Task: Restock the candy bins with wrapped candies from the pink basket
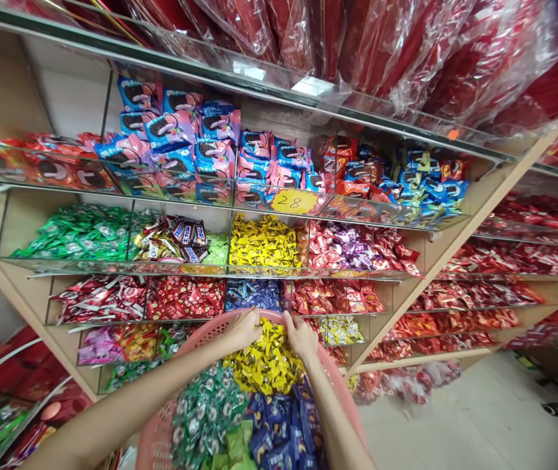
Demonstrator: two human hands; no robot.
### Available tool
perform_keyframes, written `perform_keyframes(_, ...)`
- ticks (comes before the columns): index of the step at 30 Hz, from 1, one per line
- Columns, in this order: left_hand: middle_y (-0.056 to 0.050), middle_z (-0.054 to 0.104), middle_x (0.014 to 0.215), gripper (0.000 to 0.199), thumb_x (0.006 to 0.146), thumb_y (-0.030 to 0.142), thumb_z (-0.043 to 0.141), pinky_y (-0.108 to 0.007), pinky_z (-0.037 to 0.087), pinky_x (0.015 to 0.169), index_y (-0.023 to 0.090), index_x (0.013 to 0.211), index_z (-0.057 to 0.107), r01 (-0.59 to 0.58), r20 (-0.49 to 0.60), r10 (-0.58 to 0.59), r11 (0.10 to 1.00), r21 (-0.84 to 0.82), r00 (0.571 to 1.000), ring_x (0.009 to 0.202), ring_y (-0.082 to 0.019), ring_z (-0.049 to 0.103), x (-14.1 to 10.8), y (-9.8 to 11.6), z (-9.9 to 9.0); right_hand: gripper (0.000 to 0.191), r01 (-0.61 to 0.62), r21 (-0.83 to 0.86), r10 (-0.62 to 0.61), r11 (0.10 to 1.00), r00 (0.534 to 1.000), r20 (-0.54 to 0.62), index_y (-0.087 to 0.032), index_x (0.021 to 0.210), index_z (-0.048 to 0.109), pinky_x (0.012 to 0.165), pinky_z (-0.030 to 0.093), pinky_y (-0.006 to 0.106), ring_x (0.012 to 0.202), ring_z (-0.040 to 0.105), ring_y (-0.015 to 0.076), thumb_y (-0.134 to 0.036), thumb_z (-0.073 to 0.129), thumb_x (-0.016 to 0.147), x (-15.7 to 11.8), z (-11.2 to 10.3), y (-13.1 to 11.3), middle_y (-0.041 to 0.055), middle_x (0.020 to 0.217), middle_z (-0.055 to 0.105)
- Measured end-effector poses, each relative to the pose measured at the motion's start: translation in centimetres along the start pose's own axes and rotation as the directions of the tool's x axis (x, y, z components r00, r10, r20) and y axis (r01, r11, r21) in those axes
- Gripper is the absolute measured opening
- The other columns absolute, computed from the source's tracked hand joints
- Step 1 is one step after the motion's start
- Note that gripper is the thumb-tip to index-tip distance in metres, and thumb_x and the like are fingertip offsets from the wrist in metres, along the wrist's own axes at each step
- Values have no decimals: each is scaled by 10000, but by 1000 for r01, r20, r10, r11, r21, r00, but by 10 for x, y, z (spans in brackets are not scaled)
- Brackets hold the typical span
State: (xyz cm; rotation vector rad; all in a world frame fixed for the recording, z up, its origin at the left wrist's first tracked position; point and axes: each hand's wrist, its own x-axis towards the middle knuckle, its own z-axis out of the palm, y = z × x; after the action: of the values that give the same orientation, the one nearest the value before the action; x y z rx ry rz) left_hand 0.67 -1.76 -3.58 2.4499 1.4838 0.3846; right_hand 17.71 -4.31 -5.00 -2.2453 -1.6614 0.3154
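A yellow tag (294,201) on the shelf front reads "28", handwritten, and on the shelf below I make out "SNICKERS" on dark bars (188,238). In front of the shelves (391,281) is a perforated pink basket (156,421) of wrapped sweets: yellow sweets (271,365) at the far side, green sweets (207,408) left, dark-blue sweets (281,424) right, light-green packets (238,447) nearest. The left hand (245,329) and right hand (302,336) have their fingers clamped on its far rim, the yellow sweets between them.
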Motion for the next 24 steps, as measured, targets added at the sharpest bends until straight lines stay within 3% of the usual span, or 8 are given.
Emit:
perform_keyframes(8, 41, 483, 559, 50, 703, 177, 420, -197, 262, 475, 170, 656, 438, 8, -2, -8, 995, -100, 1000, 515, -88, 438, 3, -7, -1, 623, -3, -6, 3, 1000, 1000, -14, -259, 956, 597, 764, 353, 305, 932, 555, 208, -580, 80, 821, 2, 1, 4, 60, 961, 635)
perform_keyframes(14, 8, 534, 624, 115, 750, 248, 422, -207, 290, 506, 169, 683, 474, 25, -25, -26, 1000, -6, 999, 575, -112, 495, -3, -6, -14, 617, -4, 2, 4, 1000, 1000, -5, -237, 943, 601, 763, 359, 307, 952, 545, 216, -576, 100, 823, 2, -1, 2, 76, 994, 620)
perform_keyframes(19, -14, 567, 698, 152, 773, 322, 438, -210, 312, 524, 190, 782, 513, 0, -87, 8, 996, 85, 996, 639, -143, 546, -5, 5, -55, 626, -2, 16, 1, 1000, 1000, 11, -237, 941, 602, 765, 361, 313, 952, 548, 220, -582, 94, 819, 2, -1, 1, 81, 981, 626)
perform_keyframes(24, 8, 575, 646, 189, 809, 303, 394, -199, 335, 541, 184, 744, 526, -199, -231, 199, 980, 23, 953, 586, -116, 525, 8, 21, -116, 645, 4, 5, -4, 1000, 1000, 2, -232, 948, 599, 757, 364, 313, 925, 561, 222, -591, 81, 813, 4, 2, 1, 85, 975, 630)
